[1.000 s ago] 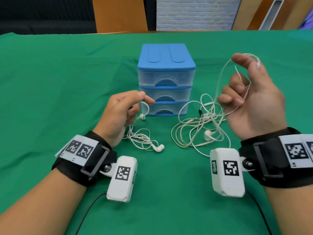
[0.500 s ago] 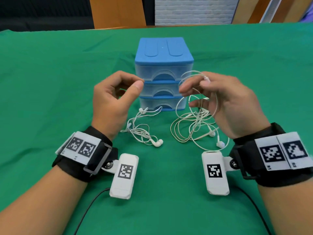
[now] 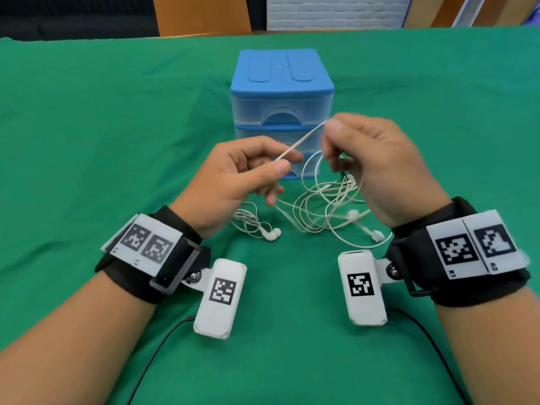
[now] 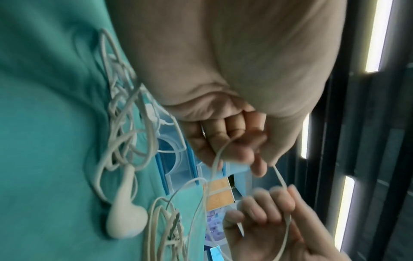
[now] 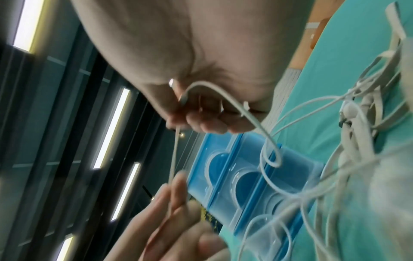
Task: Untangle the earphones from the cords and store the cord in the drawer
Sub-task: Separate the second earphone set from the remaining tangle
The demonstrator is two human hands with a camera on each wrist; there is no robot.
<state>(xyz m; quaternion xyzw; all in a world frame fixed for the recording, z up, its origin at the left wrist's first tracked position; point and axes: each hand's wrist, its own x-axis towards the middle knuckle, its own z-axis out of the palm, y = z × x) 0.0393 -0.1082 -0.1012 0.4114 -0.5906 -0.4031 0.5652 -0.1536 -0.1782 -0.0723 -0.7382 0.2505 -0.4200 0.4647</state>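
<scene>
A thin white cord (image 3: 304, 141) is stretched taut in the air between my two hands, in front of the blue three-drawer unit (image 3: 282, 83). My left hand (image 3: 285, 163) pinches its lower end between thumb and forefinger. My right hand (image 3: 328, 133) pinches the upper end, and a loop hangs from it down to the loose tangle of white cords (image 3: 327, 206) on the green cloth. A small bundle of white earphones (image 3: 251, 223) lies apart to the left, below my left hand. In the left wrist view one earbud (image 4: 125, 220) lies on the cloth. All drawers (image 5: 245, 176) are shut.
The green cloth (image 3: 117, 127) covers the whole table. The drawer unit stands at the middle, just behind my hands. Black cables (image 3: 157, 352) run from the wrist cameras toward the near edge. Wooden panels and a white brick wall stand beyond the far edge.
My right hand came down and left from its raised position with the cord. My left hand left the earphone bundle, rose and took hold of the cord, which now runs taut between both hands.
</scene>
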